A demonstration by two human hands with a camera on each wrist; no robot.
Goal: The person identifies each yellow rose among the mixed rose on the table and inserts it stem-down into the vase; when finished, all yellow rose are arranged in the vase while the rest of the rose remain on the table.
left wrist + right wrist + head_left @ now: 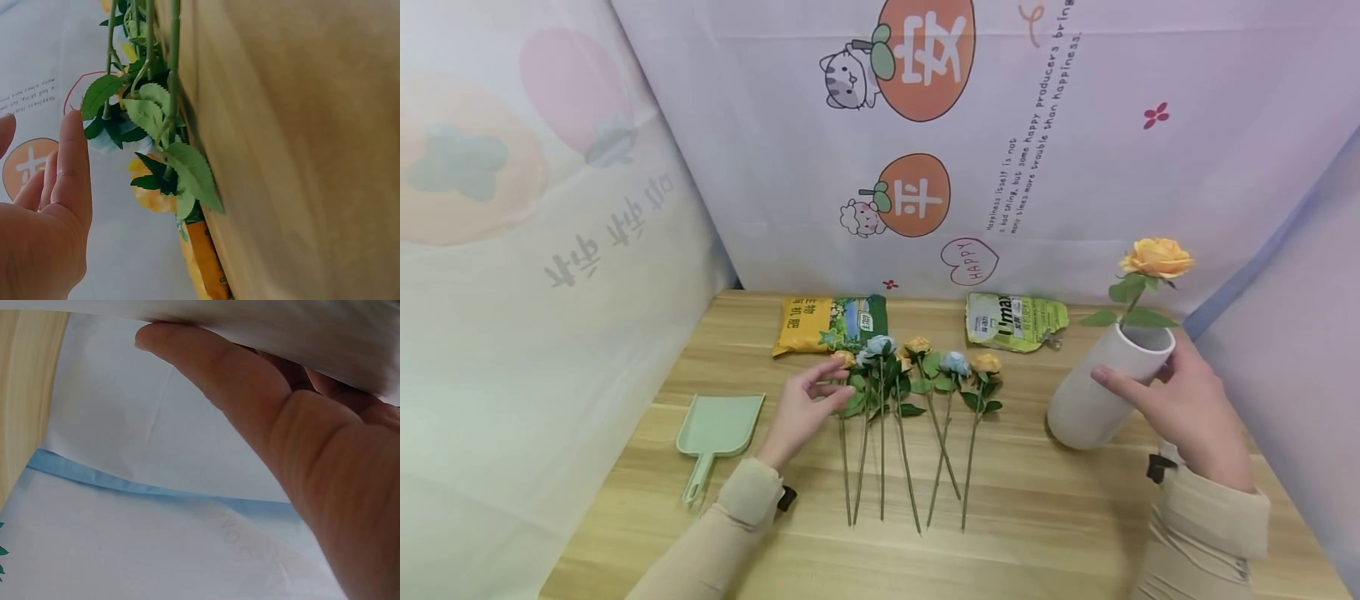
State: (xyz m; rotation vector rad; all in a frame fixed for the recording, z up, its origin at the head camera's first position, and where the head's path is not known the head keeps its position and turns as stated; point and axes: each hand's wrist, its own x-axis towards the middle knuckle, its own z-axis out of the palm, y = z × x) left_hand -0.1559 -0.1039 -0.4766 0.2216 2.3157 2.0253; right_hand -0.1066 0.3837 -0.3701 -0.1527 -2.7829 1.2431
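Note:
My right hand (1198,408) grips a white vase (1090,396), its thumb across the near side; the vase leans to the right. One yellow-orange rose (1157,258) stands in its mouth, leaves above the rim. In the right wrist view the thumb lies along the vase's pale wall (325,337). My left hand (805,408) hovers by the leftmost orange rose (844,359), fingers loosely bent and nothing held. Several more orange and blue roses (955,363) lie side by side, stems toward me. The left wrist view shows the hand (56,212) apart from the leaves (190,175).
A pale green dustpan (718,425) lies left of my left hand. Behind the flowers are a yellow-and-green packet (827,323) and a green-and-white pouch (1011,321). Printed cloth (760,167) walls off the back and sides of the wooden table (1037,533).

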